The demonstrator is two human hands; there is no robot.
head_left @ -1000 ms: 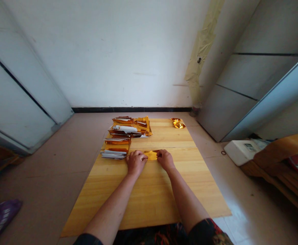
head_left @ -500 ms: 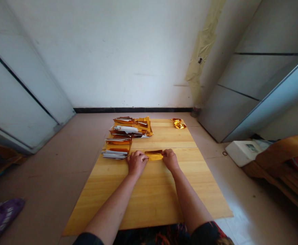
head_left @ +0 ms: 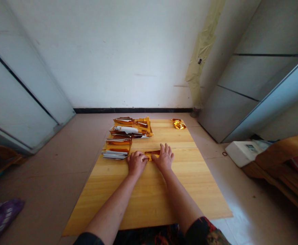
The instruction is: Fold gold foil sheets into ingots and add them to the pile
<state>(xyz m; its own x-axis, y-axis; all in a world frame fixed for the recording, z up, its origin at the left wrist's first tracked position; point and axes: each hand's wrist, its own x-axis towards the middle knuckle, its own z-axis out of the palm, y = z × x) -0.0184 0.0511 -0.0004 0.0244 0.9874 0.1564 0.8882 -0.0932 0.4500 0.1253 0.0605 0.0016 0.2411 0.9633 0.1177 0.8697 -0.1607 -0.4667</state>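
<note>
A small sheet of gold foil paper (head_left: pixel 152 152), partly folded, lies on the wooden table (head_left: pixel 149 194) between my hands. My left hand (head_left: pixel 137 162) pinches its left end with closed fingers. Over its right part is my right hand (head_left: pixel 165 157), fingers spread and thumb reaching along the sheet; part of the paper is hidden beneath it. Left of and beyond my left hand are stacks of gold foil papers (head_left: pixel 118 145) with white undersides. Several of them are folded and stand in rows.
Crumpled gold foil (head_left: pixel 178 124) lies at the table's far right corner. Behind the table is a white wall (head_left: pixel 128 61). A grey refrigerator (head_left: pixel 248 92) stands at the right, near a white box (head_left: pixel 243 152) and wooden furniture (head_left: pixel 284 156). A purple bag (head_left: pixel 4 216) is on the floor at the left.
My right hand has let go of the sheet's right end, moved left over it and spread its fingers. My left hand has stayed on the left end.
</note>
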